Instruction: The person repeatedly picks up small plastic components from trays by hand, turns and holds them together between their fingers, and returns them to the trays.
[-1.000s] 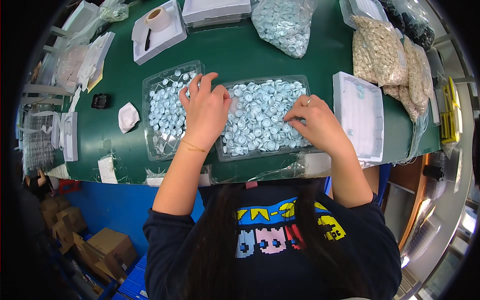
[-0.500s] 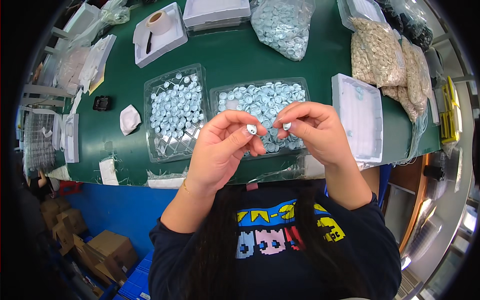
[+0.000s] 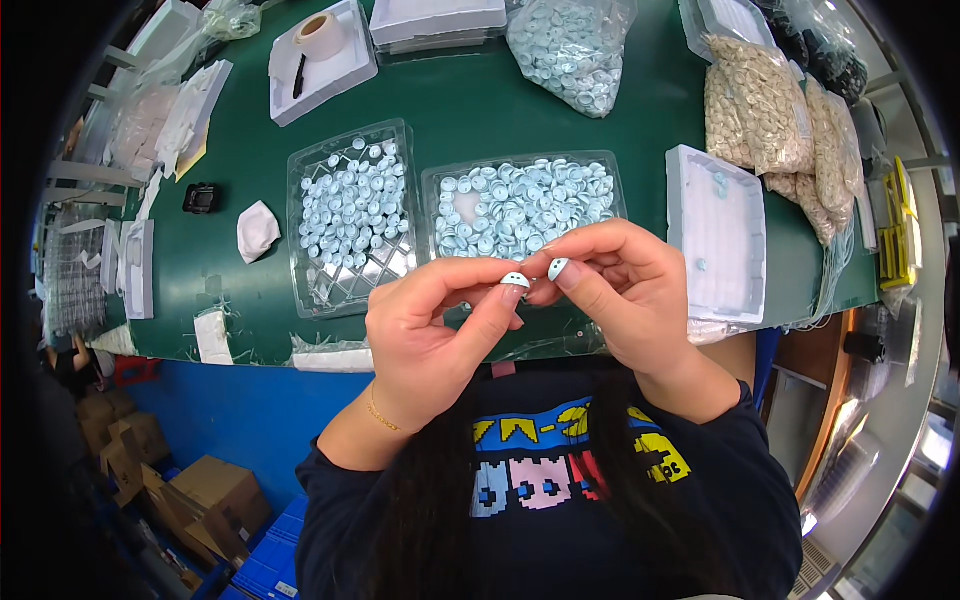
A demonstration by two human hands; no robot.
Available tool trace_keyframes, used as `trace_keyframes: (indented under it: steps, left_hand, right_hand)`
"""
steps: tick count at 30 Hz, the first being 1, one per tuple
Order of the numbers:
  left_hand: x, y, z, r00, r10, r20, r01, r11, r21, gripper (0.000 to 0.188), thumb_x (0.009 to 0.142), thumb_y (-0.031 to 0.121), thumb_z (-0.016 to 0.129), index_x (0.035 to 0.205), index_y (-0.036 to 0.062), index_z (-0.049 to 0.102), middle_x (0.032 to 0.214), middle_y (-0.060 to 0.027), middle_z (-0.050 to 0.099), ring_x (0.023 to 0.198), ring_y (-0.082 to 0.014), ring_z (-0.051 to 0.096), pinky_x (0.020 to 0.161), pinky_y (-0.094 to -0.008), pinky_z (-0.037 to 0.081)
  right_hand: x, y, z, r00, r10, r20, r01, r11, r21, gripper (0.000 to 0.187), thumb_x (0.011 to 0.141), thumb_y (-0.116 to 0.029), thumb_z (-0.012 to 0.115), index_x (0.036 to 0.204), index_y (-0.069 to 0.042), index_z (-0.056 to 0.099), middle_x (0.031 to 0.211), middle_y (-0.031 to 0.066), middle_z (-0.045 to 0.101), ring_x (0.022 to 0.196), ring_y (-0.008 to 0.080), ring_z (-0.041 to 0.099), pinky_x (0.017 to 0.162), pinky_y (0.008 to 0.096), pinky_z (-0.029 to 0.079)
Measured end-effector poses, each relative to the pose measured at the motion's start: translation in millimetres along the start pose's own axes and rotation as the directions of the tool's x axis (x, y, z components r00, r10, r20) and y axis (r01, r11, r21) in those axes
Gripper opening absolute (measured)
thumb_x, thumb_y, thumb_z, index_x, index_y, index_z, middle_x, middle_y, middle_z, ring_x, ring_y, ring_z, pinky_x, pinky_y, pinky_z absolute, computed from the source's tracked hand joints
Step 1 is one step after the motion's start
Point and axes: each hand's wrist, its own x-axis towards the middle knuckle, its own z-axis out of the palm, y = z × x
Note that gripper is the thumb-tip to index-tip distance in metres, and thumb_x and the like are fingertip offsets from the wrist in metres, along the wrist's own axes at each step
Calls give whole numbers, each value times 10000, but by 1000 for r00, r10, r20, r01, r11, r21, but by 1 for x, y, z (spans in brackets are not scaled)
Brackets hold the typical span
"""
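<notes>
Between thumb and index finger, my left hand (image 3: pixel 430 335) pinches a small pale blue round cap (image 3: pixel 516 280) with dark dots on its face. My right hand (image 3: pixel 630 290) pinches a similar small dotted piece (image 3: pixel 557 268). The hands almost meet over the near edge of the table, fingertips close together. Just beyond them lies a clear tray (image 3: pixel 467 207) full of such pale blue pieces, its front partly hidden by my hands. To the left is another clear tray (image 3: pixel 392 284) with a lattice bottom and a looser pile of pieces.
A white tray (image 3: pixel 715 255) with a few pieces stands on the right, near bags of beige pieces (image 3: pixel 755 105). At the back are a bag of blue pieces (image 3: pixel 570 55) and a tape roll (image 3: pixel 320 36). Left lie a white crumpled item (image 3: pixel 258 232) and a small black box (image 3: pixel 201 198).
My hands have come closer together, the left moving right and slightly down. Both pieces are still pinched and are turned differently, and the gap between them has narrowed.
</notes>
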Motion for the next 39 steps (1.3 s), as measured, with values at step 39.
trace_keyframes:
  steps: [39]
  left_hand:
    - [3, 3, -3, 995, 85, 59, -86, 996, 25, 116, 748, -12, 666, 837, 7, 596, 786, -68, 635, 661, -114, 569, 611, -233, 414]
  right_hand:
    - [-4, 0, 3, 980, -198, 20, 198, 979, -36, 197, 755, 107, 612, 938, 50, 566, 890, 120, 584, 807, 165, 615, 707, 257, 526]
